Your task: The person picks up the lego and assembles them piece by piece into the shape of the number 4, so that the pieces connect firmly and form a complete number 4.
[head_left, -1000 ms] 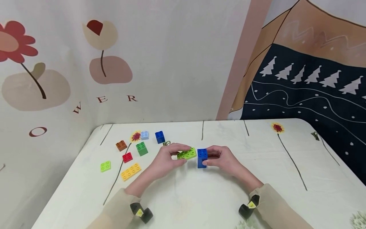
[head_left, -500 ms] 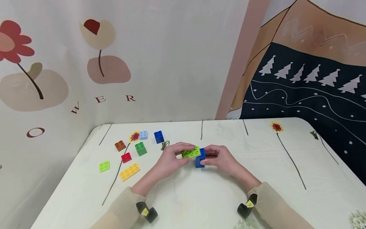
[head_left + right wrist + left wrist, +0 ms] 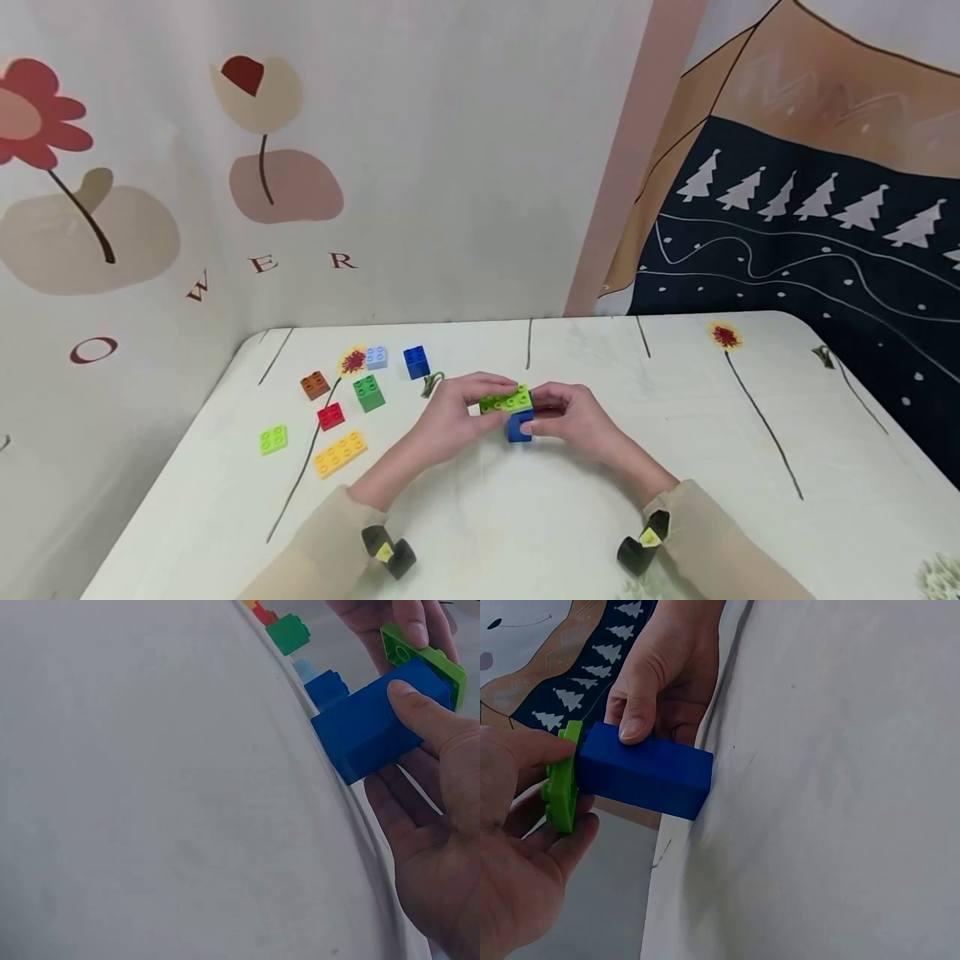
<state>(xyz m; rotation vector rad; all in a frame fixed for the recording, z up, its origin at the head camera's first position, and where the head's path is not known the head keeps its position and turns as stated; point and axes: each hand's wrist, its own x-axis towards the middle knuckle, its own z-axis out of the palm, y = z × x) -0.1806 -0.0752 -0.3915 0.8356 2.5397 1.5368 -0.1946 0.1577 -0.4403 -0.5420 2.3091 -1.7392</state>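
Observation:
My left hand pinches a long lime-green flat brick between thumb and fingers. One end of it lies over the top of a blue brick stack. Thumb and fingers of my right hand grip that stack, which stands upright on the table. In the left wrist view, a few blue studs show beside the lime-green brick, so it does not look fully pressed down. The right wrist view shows its hollow underside jutting past the blue stack.
Left on the white table lie a yellow brick, a small lime-green one, a red, a brown, a green, a light blue and a dark blue brick.
My left hand has carried the lime-green brick rightward, from beside the blue stack to over its top. The right hand still holds the stack, shifted slightly left.

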